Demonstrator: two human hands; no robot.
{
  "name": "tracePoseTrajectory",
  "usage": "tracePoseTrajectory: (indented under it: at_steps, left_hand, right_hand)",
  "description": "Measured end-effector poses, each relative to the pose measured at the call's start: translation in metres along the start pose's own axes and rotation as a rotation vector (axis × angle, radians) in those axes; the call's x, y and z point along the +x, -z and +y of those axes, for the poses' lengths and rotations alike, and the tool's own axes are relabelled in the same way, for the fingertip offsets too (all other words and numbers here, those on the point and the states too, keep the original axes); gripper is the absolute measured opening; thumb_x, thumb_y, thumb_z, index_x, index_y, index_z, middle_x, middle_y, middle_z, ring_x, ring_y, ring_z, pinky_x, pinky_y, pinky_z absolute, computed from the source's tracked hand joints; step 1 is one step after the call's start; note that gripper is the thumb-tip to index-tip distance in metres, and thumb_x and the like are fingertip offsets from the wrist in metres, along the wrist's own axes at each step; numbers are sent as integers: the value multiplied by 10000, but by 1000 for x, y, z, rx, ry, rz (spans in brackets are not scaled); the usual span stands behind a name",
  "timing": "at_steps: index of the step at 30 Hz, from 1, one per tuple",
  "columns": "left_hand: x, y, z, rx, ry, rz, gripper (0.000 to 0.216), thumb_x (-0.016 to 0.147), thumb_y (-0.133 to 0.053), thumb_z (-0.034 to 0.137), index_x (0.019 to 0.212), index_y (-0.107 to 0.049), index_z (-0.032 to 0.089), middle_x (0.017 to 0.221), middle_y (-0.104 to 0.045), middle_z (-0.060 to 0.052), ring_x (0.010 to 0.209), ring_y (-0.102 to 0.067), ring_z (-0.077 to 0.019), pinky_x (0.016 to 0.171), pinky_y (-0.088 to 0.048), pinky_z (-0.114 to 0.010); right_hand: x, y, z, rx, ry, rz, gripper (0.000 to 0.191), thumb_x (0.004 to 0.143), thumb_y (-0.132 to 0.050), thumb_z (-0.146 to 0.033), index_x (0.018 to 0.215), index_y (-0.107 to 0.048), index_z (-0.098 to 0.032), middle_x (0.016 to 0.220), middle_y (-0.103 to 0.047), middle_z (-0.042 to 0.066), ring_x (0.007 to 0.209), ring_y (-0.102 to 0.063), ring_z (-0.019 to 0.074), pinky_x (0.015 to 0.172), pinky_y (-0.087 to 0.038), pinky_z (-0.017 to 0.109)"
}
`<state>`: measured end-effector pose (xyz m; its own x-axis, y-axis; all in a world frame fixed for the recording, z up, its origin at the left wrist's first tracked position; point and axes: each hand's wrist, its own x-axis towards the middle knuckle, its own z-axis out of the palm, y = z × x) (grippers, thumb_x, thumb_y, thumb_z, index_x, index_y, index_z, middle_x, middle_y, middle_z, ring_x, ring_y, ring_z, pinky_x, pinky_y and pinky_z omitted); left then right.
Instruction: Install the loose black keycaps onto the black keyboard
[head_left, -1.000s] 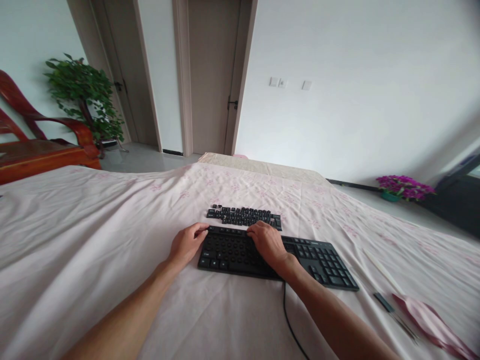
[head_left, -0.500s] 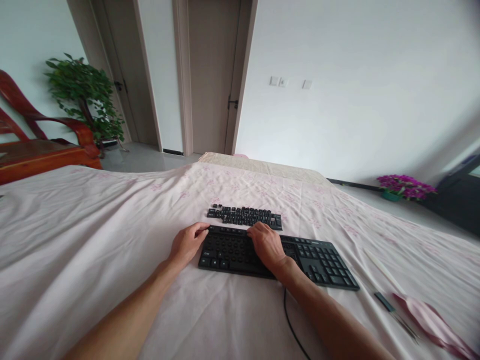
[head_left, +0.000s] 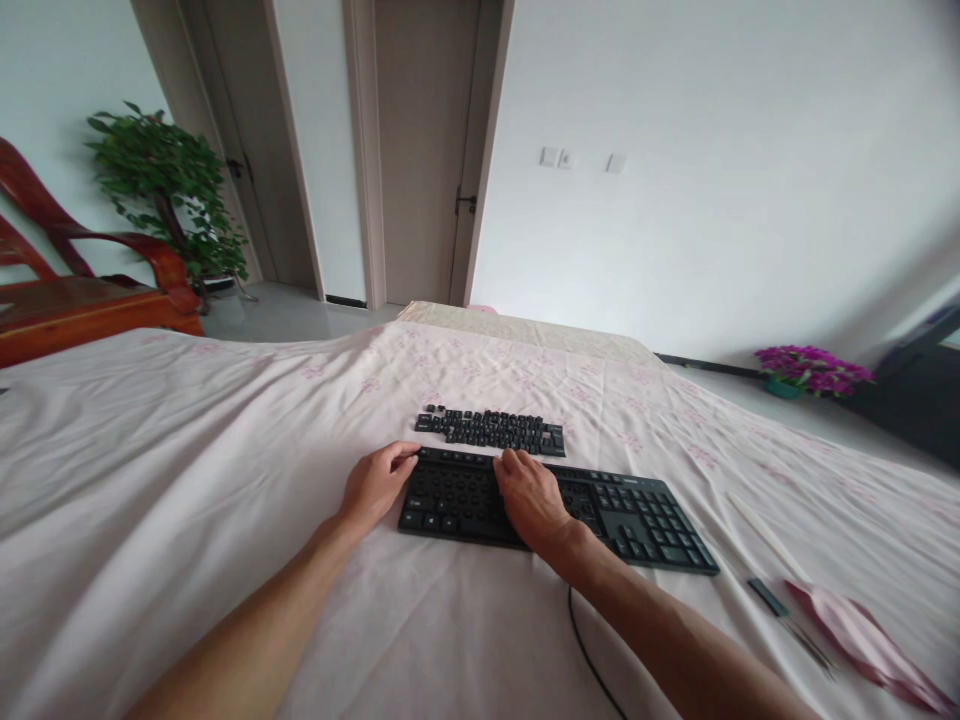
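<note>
A black computer keyboard (head_left: 465, 518) lies flat on the pink-patterned cloth, many keycaps gone from its left and middle parts. My left hand (head_left: 377, 488) grips its upper left corner, thumb and fingers closed at the edge. Over the middle of the top row, my right hand (head_left: 531, 495) has its fingers bent and pressed together; whatever they hold is too small or hidden. That hand covers part of the bare key area. Just beyond the keyboard, loose black keycaps (head_left: 495, 430) lie in rough rows.
Right of the keyboard lie a dark-handled tool with thin metal prongs (head_left: 769, 598), a pale stick (head_left: 765, 535) and a pink cloth (head_left: 862, 640). A black cable (head_left: 581, 640) runs toward me. Beyond the covered surface stand a wooden chair (head_left: 150, 270) and a leafy plant (head_left: 169, 190).
My right hand has shifted slightly left along the top of the keyboard. The left hand keeps its hold on the corner, and the keycaps look the same.
</note>
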<state>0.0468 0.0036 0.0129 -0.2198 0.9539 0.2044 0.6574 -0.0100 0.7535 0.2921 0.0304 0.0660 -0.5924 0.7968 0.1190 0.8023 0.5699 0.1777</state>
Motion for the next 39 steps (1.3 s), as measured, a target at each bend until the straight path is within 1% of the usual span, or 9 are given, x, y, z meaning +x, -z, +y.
tracePoseTrajectory:
  at_steps: [2, 5, 9, 15, 19, 24, 30, 34, 39]
  left_hand:
    - [0, 1, 0, -1, -3, 0, 307, 840, -495, 373, 1069, -677, 279, 1062, -726, 23, 956, -667, -167, 849, -488, -245]
    - [0, 1, 0, -2, -2, -1, 302, 837, -499, 374, 1064, -678, 285, 1055, -727, 28, 947, -669, -168, 845, -489, -247]
    - [0, 0, -1, -11, -6, -2, 304, 838, -498, 377, 1067, -676, 287, 1062, -725, 31, 944, -670, -165, 848, -486, -247]
    - [1, 0, -1, -6, -10, -5, 301, 839, -493, 371, 1061, -676, 281, 1071, -721, 25, 960, -664, -166, 856, -484, -249]
    - [0, 1, 0, 3, 1, -9, 303, 838, -492, 369, 1060, -678, 281, 1056, -725, 25, 947, -667, -168, 856, -486, -254]
    - [0, 1, 0, 13, 3, 1, 304, 833, -499, 382, 1056, -681, 288, 1040, -730, 28, 942, -668, -166, 858, -485, -250]
    - [-1, 3, 5, 27, 19, -11, 303, 840, -493, 373, 1058, -683, 281, 1070, -722, 23, 961, -662, -175, 874, -482, -260]
    - [-1, 3, 6, 12, 37, -18, 306, 833, -501, 369, 1059, -685, 277, 1065, -725, 17, 962, -663, -180, 874, -486, -267]
    - [0, 1, 2, 13, 20, -5, 306, 830, -502, 368, 1058, -686, 279, 1042, -731, 14, 944, -668, -174, 854, -487, -259]
  right_hand:
    - [1, -1, 6, 57, -3, 22, 247, 864, -447, -70, 980, -652, -146, 1006, -619, 111, 934, -554, 220, 789, -423, 297]
    - [6, -2, 21, 235, -50, 55, 276, 902, -431, -134, 957, -691, -208, 979, -641, 60, 909, -584, 173, 772, -416, 245]
    - [15, -3, 31, 388, -85, 71, 221, 887, -509, -229, 965, -715, -232, 968, -664, 30, 907, -609, 153, 804, -406, 224]
    - [16, -6, 29, 435, -122, 125, 216, 889, -507, -239, 909, -722, -230, 960, -667, 29, 896, -613, 158, 763, -408, 227]
    - [15, -8, 35, 522, -199, 150, 206, 880, -522, -254, 891, -727, -231, 929, -673, 22, 888, -618, 155, 805, -408, 227]
    - [14, -15, 38, 612, -245, 171, 196, 859, -546, -265, 880, -739, -234, 935, -689, 23, 877, -626, 155, 824, -423, 233]
    - [20, -23, 37, 695, -326, 150, 191, 830, -571, -283, 870, -749, -230, 934, -720, 19, 880, -645, 178, 833, -446, 268]
    - [23, -23, 37, 733, -322, 129, 192, 821, -577, -291, 865, -752, -227, 922, -736, 19, 880, -659, 187, 803, -459, 269]
    - [24, -19, 36, 714, -337, 95, 187, 816, -582, -292, 867, -754, -237, 899, -742, 11, 873, -666, 188, 793, -459, 268]
